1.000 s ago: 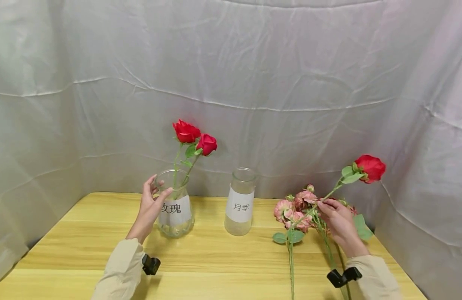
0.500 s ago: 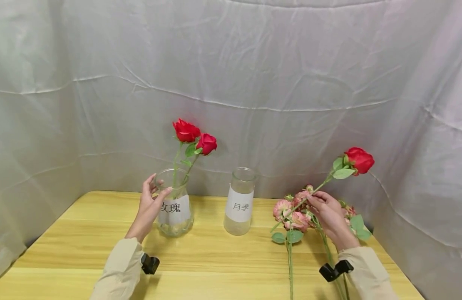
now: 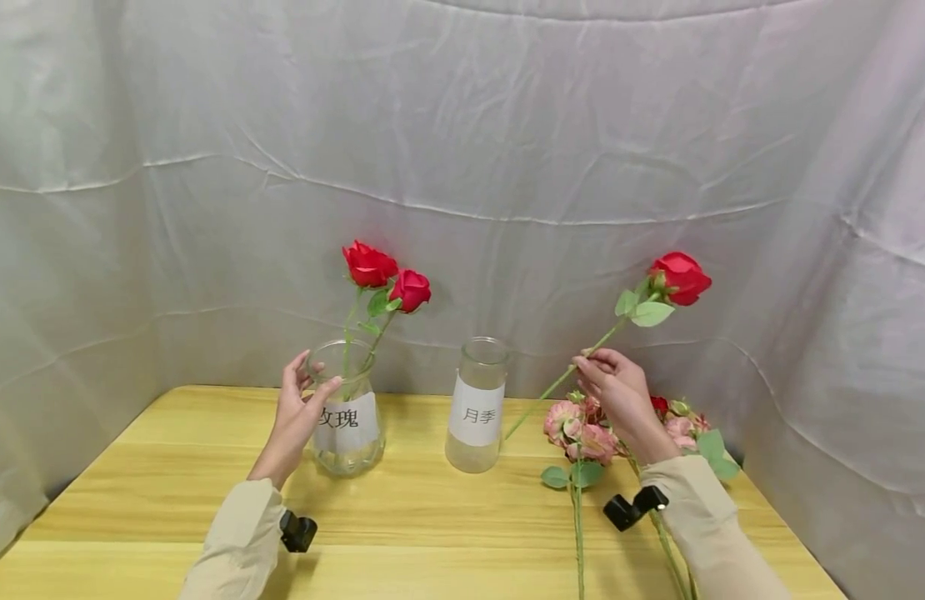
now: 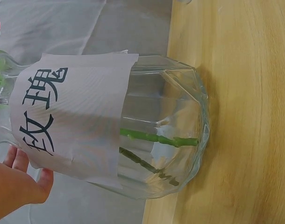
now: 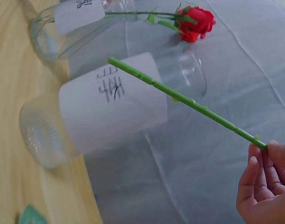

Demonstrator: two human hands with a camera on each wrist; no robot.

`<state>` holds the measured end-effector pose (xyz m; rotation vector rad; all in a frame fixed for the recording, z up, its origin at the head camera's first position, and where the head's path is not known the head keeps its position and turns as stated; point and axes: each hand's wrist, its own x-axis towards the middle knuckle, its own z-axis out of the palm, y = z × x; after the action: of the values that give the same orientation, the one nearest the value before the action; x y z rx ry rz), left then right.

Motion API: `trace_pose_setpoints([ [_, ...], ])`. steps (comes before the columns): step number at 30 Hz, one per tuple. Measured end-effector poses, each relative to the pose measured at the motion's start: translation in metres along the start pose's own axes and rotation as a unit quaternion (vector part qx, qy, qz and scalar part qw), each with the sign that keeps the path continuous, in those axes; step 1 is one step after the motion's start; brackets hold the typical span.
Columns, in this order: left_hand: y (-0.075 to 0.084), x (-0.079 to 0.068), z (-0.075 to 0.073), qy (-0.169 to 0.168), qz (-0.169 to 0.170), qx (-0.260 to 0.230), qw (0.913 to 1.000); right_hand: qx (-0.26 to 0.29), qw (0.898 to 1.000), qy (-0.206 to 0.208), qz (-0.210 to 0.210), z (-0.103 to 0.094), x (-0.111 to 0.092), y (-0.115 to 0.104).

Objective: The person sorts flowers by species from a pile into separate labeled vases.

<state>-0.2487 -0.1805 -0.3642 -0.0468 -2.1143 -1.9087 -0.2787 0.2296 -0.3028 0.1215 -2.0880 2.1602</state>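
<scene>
My left hand (image 3: 293,417) holds the neck of a wide glass vase (image 3: 347,460) between thumb and fingers. Two red roses (image 3: 369,265) stand in it, and their cut stems (image 4: 156,138) show near its base in the left wrist view. My right hand (image 3: 620,398) pinches the stem of another red rose (image 3: 682,278) between thumb and fingertips. Its bloom points up and right, and the bare stem end (image 5: 128,69) slants down left, overlapping the narrow glass vase (image 5: 44,133) in the right wrist view. Both vases carry white paper labels with dark characters.
Between the hands stands the narrow vase (image 3: 473,457), with no flower in it. Pink flowers (image 3: 593,442) with long green stems lie on the wooden table (image 3: 432,533) below my right hand, a bit of red (image 3: 660,406) among them. A grey curtain (image 3: 462,167) hangs behind.
My right hand has moved left and up with the red rose, off the pink flowers and toward the narrow vase. My left hand stays on the wide vase.
</scene>
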Motion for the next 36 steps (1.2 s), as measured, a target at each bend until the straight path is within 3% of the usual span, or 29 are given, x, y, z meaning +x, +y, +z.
trace_pose_setpoints([
  [14, 0.0, -0.001, 0.002, -0.001, 0.002, 0.0, 1.0, -0.015, 1.0, -0.005, -0.027, 0.053, 0.012, -0.017],
  [25, 0.0, -0.003, 0.0, 0.003, 0.003, 0.001, 1.0, 0.032, 0.998, 0.005, -0.046, 0.094, 0.019, -0.021],
  [31, 0.0, -0.003, -0.001, 0.003, 0.002, -0.005, 1.0, 0.078, 0.996, 0.0, -0.038, 0.112, 0.024, -0.023],
  [36, -0.001, -0.002, -0.001, 0.006, 0.0, -0.006, 1.0, 0.084, 0.996, 0.0, -0.031, 0.124, 0.028, -0.025],
])
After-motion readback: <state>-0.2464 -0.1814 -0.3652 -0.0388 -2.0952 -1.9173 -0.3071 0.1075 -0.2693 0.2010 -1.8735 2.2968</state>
